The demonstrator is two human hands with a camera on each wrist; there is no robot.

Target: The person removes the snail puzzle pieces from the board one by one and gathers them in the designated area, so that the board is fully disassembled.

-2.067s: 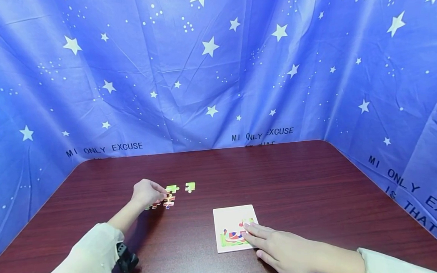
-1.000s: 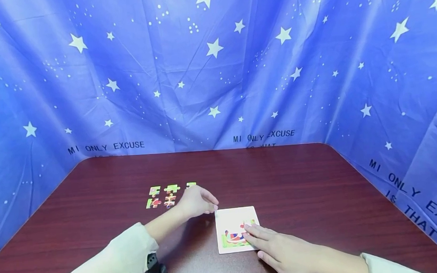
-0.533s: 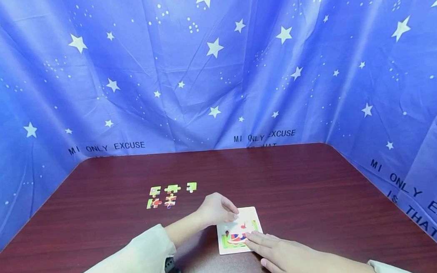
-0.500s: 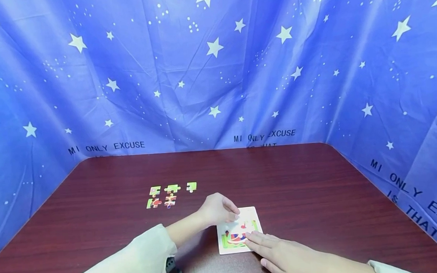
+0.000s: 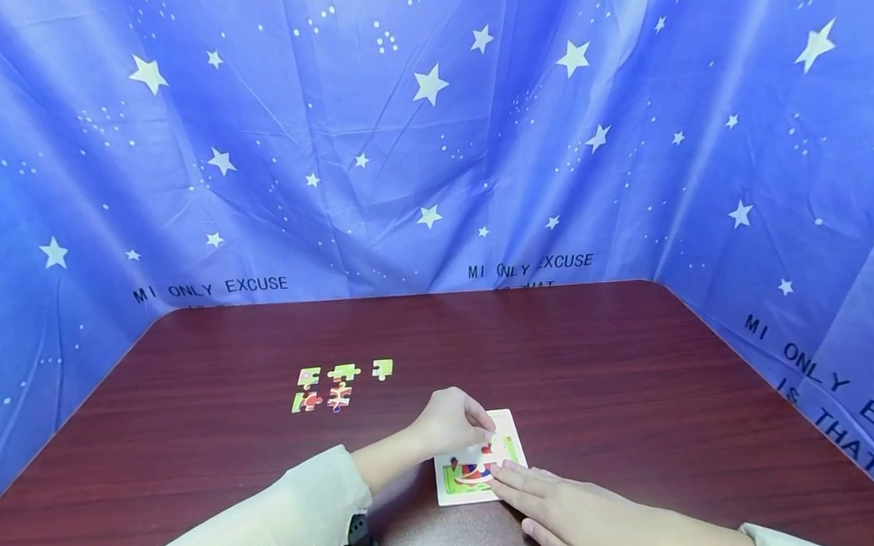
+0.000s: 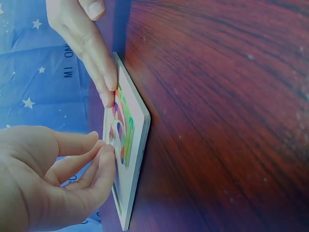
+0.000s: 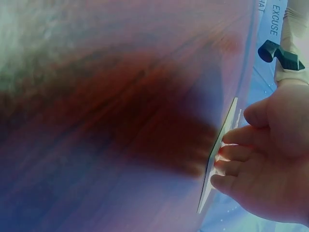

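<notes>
A square white puzzle board point(image 5: 443, 481) lies on the table, its lower part filled with green, red and blue picture pieces point(image 5: 470, 476). My left hand point(image 5: 449, 422) pinches a small jigsaw piece, mostly hidden by the fingers, low over the board's middle. In the left wrist view, the thumb and fingertips of the left hand point(image 6: 63, 179) come together right at the board's face. My right hand point(image 5: 571, 507) rests its straight fingers on the board's right edge. From the right wrist view, the right hand's point(image 7: 275, 154) fingertips lie along the board point(image 7: 206, 191).
Several loose jigsaw pieces lie left of the board in two rows, among them a green one point(image 5: 383, 368) and a red-and-white one point(image 5: 339, 397). The dark red wooden table point(image 5: 600, 355) meets a blue star-patterned curtain point(image 5: 371, 185) at the back.
My left hand has come from the loose pieces rightward to the board with a jigsaw piece, and over the last half second slid slightly farther right. My right hand has stayed on the board.
</notes>
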